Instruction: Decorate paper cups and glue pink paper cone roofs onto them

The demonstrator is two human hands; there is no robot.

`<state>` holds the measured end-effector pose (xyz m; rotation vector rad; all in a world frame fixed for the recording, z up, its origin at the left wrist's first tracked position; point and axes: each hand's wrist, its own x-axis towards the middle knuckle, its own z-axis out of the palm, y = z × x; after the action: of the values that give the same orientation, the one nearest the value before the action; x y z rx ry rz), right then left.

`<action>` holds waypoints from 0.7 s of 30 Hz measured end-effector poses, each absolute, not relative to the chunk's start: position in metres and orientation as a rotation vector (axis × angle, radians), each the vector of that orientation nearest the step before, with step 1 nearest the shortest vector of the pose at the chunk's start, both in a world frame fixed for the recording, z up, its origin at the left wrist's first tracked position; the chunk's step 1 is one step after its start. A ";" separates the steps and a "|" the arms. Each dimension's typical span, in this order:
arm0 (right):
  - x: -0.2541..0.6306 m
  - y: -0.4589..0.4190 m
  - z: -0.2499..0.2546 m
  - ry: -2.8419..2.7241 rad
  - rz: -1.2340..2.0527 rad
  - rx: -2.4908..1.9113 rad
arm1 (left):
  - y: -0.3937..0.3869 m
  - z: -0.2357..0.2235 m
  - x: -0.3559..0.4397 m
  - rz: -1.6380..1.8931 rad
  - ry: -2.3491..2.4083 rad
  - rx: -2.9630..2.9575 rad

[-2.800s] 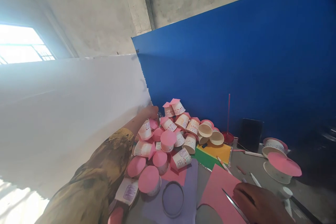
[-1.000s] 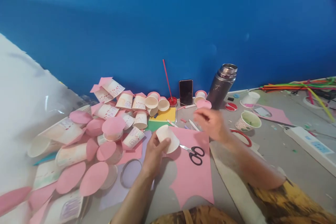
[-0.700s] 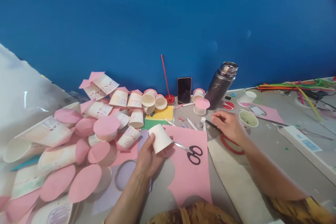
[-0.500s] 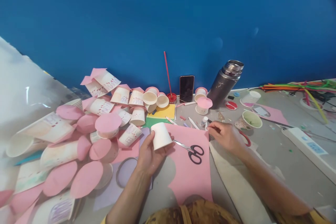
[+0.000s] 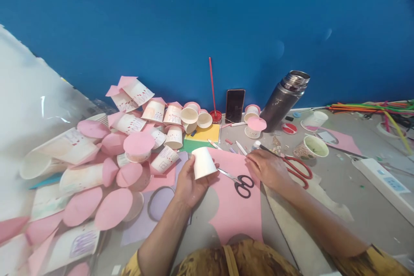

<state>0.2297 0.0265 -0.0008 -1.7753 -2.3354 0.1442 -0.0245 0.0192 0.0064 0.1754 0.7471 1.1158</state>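
A plain white paper cup (image 5: 204,163), upside down and slightly tilted, rests in my left hand (image 5: 190,186), with fingers wrapped round it. My right hand (image 5: 268,170) lies low over the right edge of a pink paper sheet (image 5: 233,215), its fingers stretched forward and downward; nothing shows in them. Just beyond its fingertips lie a white marker (image 5: 241,148) and a small white-capped bottle (image 5: 255,144). Black-handled scissors (image 5: 241,184) lie on the pink sheet between my hands. Red-handled scissors (image 5: 299,170) lie right of my right hand, their blades partly hidden.
Many decorated paper cups with pink tops (image 5: 139,144) are heaped on the left. A phone (image 5: 235,105) and a dark flask (image 5: 284,101) stand along the blue wall. A patterned cup (image 5: 311,147) and a power strip (image 5: 381,181) are at the right.
My right hand has moved left and lower, onto the edge of the pink sheet, uncovering more of the red-handled scissors. The cup stays in my left hand. The view has shifted slightly.
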 end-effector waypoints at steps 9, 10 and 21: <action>0.171 0.054 0.027 -2.546 0.215 -1.815 | 0.021 0.003 -0.029 1.185 0.755 0.156; 0.166 0.061 0.025 -2.539 0.202 -1.827 | 0.020 0.003 -0.029 1.181 0.750 0.151; 0.132 0.103 0.011 -2.563 0.157 -1.862 | 0.018 0.005 -0.027 1.171 0.654 0.092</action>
<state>0.1319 0.1034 0.0112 -1.8619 -2.5626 0.1569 -0.0274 0.0177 0.0051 0.0916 0.6545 1.1710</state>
